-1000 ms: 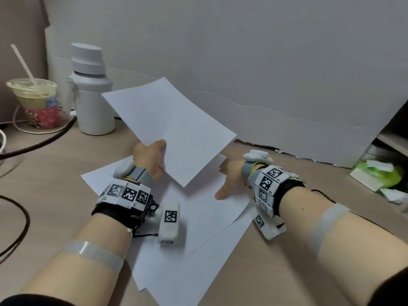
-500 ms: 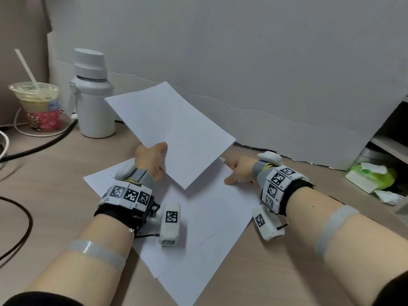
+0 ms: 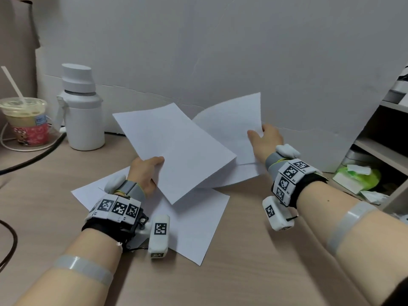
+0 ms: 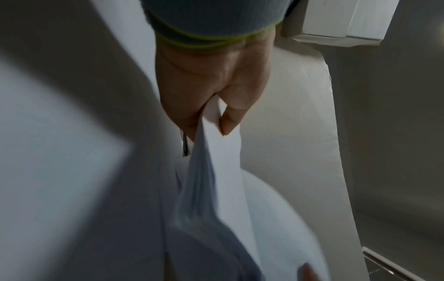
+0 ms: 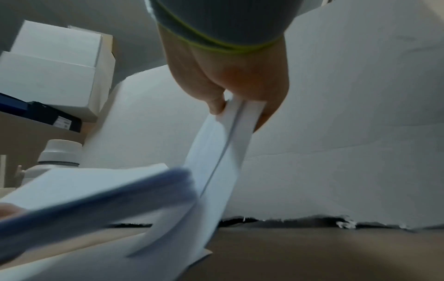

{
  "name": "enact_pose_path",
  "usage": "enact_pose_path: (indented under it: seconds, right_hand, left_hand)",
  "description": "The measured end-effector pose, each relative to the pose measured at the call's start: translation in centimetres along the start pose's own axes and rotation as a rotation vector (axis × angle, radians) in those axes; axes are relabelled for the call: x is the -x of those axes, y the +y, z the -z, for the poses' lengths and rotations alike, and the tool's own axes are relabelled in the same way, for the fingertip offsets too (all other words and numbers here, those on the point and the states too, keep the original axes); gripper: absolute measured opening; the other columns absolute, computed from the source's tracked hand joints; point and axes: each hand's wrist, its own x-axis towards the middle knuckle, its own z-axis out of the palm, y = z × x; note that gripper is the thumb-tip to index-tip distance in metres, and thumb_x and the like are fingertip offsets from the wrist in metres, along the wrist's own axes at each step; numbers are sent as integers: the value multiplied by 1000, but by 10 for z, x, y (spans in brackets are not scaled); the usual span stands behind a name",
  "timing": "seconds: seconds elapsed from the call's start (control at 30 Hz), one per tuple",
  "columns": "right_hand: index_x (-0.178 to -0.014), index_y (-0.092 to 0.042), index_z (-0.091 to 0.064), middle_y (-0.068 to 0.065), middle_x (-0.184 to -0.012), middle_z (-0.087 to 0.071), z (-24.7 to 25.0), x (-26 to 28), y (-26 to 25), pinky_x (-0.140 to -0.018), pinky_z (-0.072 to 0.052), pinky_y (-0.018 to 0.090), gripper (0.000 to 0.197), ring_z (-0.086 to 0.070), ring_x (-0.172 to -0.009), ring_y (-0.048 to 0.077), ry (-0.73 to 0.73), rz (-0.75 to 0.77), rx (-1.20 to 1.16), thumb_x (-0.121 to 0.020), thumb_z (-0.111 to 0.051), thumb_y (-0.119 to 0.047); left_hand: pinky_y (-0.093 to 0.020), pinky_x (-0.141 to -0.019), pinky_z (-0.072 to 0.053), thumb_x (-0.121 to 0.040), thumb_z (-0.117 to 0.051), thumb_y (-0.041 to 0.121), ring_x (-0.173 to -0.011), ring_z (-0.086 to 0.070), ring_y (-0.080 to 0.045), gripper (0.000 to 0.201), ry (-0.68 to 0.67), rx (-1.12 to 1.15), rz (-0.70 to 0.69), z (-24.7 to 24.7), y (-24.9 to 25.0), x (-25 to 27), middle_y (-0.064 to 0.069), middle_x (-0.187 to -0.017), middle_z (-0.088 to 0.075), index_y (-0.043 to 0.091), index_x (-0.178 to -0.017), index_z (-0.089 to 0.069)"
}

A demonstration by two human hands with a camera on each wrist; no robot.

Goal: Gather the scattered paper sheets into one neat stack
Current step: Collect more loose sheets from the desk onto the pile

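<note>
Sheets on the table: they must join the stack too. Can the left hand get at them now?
Probably not yet: the left hand hovers right above the table sheets, but its grip is taken by a lifted sheet.

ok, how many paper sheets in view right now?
4 at least: a raised sheet in the left hand, a pinched pair in the right hand, a flat sheet on the desk. Overlap may hide more.

White paper on a tan table

The plain white paper sheets (image 3: 176, 149) are unmarked; the light tan wood-grain table (image 3: 254, 250) lies under them. Left of the hands stands a matte white flask with a grey band (image 3: 80, 111), then a clear cup with a pink patterned sleeve (image 3: 27, 123).
</note>
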Motion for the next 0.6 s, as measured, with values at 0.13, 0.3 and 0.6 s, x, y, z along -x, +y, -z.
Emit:
enact_pose_path:
  seconds: [0.13, 0.3, 0.6]
  right_hand:
    - [-122, -10, -57, 8, -117, -62, 6, 2, -26, -84, -37, 28, 36, -54, -106, 26, 124, 209, -133, -96, -59, -34]
    - [-102, -15, -59, -18, -79, -54, -3, 24, -63, -71, -36, 20, 15, -48, -75, 8, 71, 484, -254, -93, -65, -25]
    - [-70, -35, -53, 0, -108, -72, -58, 61, -39, -95, -52, 40, 36, -66, -109, 17, -635, 587, 151, -82, -55, -1]
  left_hand:
    - [-40, -72, -58, -87, -64, -5, -91, -71, -36, 31, -53, -58, 54, -4, -4, 4, -19, -108, -72, -3, -118, -63]
    - [-40, -73, -57, -88, -59, -8, -95, -70, -37, 33, -102, -96, 121, -5, -9, 3, -20, -112, -71, -3, -121, -61]
    - [-47, -84, -56, -91, -56, 2, -92, -67, -33, 28, -234, -66, 81, -2, -8, 3, -26, -112, -67, 2, -120, -58]
